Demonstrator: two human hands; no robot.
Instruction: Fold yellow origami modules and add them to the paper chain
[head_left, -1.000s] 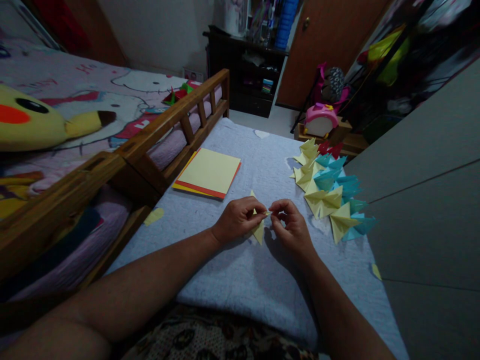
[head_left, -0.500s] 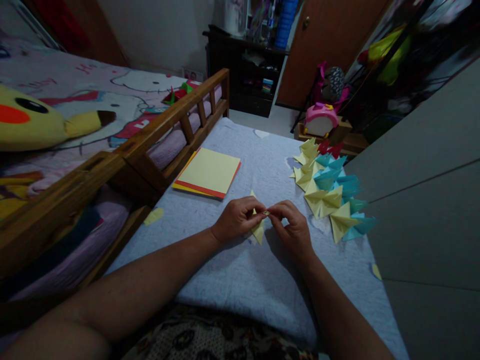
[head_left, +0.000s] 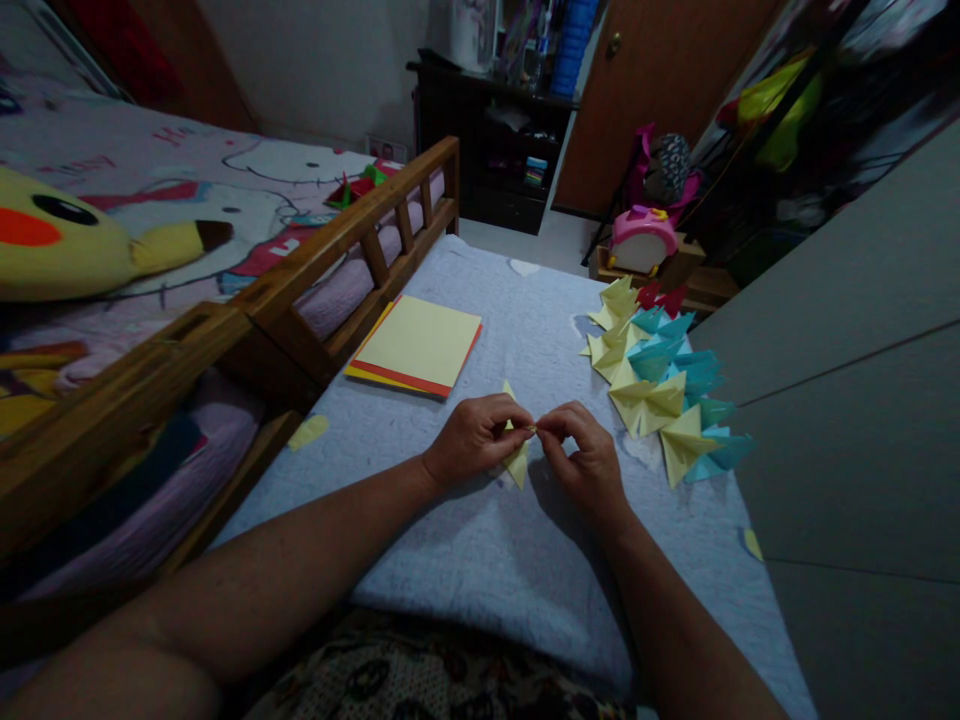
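My left hand [head_left: 474, 437] and my right hand [head_left: 583, 456] meet over a pale blue quilt [head_left: 480, 540], both pinching a small folded yellow paper piece [head_left: 517, 462]. The fingertips of both hands press together on one corner of it. Its lower point sticks out beneath my left hand and another tip shows above the knuckles. A stack of square sheets [head_left: 415, 347], yellow on top with red and orange edges, lies just beyond my left hand.
A heap of folded yellow, blue and red paper shapes [head_left: 660, 385] lies to the right, beside a grey cabinet wall [head_left: 855, 400]. A wooden bed rail [head_left: 315, 270] runs along the left. A small yellow scrap [head_left: 308, 432] lies near the rail.
My right hand has shifted slightly left so its fingertips close onto the paper's corner against my left fingers. Nothing else has moved.
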